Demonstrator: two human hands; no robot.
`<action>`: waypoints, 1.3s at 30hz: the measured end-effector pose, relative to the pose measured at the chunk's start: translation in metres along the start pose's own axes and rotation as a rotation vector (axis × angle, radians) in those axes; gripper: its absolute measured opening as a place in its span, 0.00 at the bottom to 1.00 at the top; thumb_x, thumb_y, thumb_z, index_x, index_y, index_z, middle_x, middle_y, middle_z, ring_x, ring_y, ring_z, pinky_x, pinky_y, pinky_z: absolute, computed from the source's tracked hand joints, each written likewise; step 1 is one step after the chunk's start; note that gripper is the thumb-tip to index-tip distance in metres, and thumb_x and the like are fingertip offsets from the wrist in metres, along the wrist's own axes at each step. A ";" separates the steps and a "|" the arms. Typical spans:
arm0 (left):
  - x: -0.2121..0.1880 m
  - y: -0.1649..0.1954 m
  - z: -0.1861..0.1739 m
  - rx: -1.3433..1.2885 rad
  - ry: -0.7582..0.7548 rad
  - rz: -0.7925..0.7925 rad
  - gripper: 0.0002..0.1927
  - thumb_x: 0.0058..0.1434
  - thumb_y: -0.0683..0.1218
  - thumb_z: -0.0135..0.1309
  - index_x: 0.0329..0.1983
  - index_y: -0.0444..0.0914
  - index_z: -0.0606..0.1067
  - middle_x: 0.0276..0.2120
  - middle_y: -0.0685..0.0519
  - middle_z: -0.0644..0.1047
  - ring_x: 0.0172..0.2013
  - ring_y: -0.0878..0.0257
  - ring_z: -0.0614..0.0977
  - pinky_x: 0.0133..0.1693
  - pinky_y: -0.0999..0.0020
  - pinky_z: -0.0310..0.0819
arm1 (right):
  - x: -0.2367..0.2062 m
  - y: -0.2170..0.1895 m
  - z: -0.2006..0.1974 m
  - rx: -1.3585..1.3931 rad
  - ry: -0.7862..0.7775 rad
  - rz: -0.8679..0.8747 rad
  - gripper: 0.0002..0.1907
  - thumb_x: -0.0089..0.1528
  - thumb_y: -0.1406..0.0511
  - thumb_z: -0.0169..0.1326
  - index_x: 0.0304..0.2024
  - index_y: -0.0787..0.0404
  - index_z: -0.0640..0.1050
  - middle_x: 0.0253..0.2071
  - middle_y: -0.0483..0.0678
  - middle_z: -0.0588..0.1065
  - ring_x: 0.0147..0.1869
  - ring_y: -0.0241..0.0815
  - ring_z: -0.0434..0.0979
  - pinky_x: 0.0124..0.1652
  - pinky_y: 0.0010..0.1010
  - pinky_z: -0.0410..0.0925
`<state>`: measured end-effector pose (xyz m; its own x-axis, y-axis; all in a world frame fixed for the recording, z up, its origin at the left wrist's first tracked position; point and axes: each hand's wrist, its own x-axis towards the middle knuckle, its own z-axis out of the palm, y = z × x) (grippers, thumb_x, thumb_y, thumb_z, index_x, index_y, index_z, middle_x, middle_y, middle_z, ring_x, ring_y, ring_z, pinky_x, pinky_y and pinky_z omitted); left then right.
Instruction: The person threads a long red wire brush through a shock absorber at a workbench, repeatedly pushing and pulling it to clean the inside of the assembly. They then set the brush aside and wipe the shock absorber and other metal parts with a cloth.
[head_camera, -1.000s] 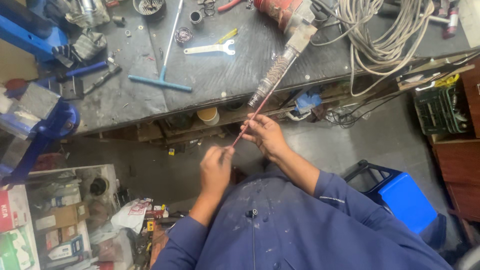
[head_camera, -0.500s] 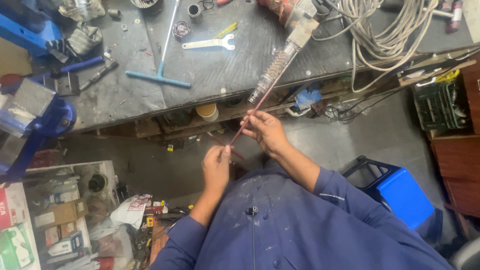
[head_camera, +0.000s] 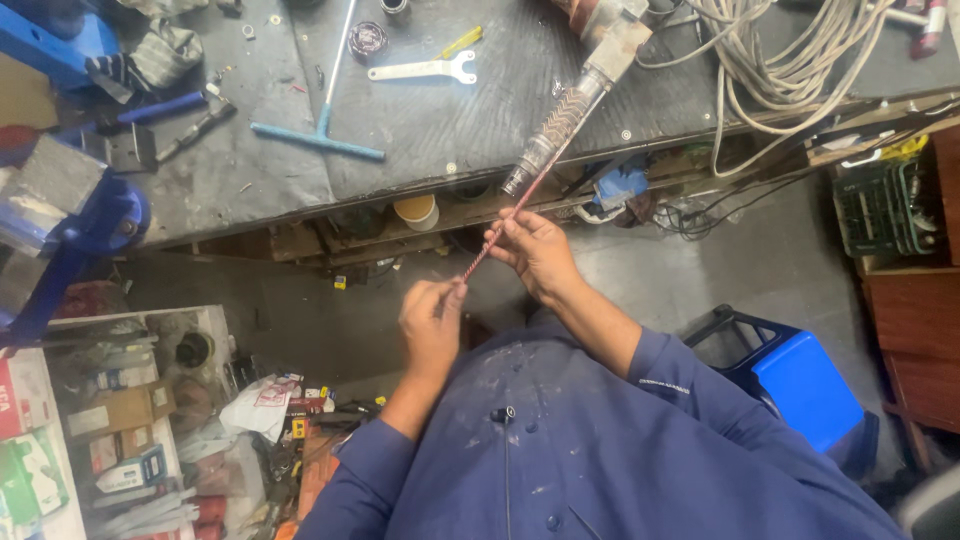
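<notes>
A thin reddish rod (head_camera: 500, 228) sticks out of a braided sleeve (head_camera: 556, 125) that leads up to a power tool (head_camera: 610, 30) lying on the workbench (head_camera: 420, 120). My left hand (head_camera: 432, 320) pinches the rod's near end between thumb and fingers. Higher along the rod, just below the bench edge, my right hand (head_camera: 535, 252) has its fingertips closed around it. Both arms wear blue sleeves.
On the bench lie a blue T-handle tool (head_camera: 322, 120), a white wrench (head_camera: 425, 69), a coil of white cable (head_camera: 790, 60) and a blue vise (head_camera: 70, 215) at left. A blue bin (head_camera: 800, 385) stands right of me; a shelf of boxes (head_camera: 120, 420) at lower left.
The view has shifted slightly. My hands stay on the rod in nearly the same grip, with the right hand a little closer to the bench edge.
</notes>
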<state>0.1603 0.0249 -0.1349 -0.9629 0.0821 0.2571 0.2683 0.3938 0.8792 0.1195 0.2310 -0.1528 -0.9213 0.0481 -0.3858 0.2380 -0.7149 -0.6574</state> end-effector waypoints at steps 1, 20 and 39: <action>0.002 -0.004 0.005 -0.080 -0.046 -0.215 0.11 0.69 0.46 0.58 0.34 0.34 0.78 0.30 0.47 0.76 0.31 0.57 0.77 0.36 0.63 0.70 | 0.000 0.000 0.000 -0.004 -0.002 -0.006 0.12 0.67 0.67 0.56 0.52 0.65 0.75 0.44 0.50 0.78 0.51 0.46 0.81 0.52 0.40 0.76; 0.007 -0.002 0.003 -0.016 -0.049 -0.252 0.17 0.72 0.43 0.55 0.25 0.34 0.73 0.25 0.48 0.74 0.28 0.52 0.76 0.35 0.60 0.70 | -0.001 -0.001 0.000 0.009 0.000 -0.016 0.13 0.67 0.67 0.55 0.53 0.67 0.75 0.44 0.50 0.78 0.50 0.46 0.82 0.51 0.40 0.77; -0.012 -0.012 -0.011 0.197 0.026 0.348 0.08 0.62 0.42 0.61 0.34 0.37 0.72 0.29 0.50 0.74 0.28 0.51 0.77 0.32 0.58 0.70 | 0.000 -0.002 -0.003 -0.022 0.043 -0.005 0.14 0.67 0.67 0.55 0.53 0.67 0.75 0.45 0.51 0.79 0.49 0.46 0.83 0.49 0.38 0.78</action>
<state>0.1688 0.0089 -0.1443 -0.8137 0.2196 0.5383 0.5653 0.5149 0.6444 0.1203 0.2351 -0.1533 -0.9084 0.0823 -0.4099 0.2406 -0.6989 -0.6735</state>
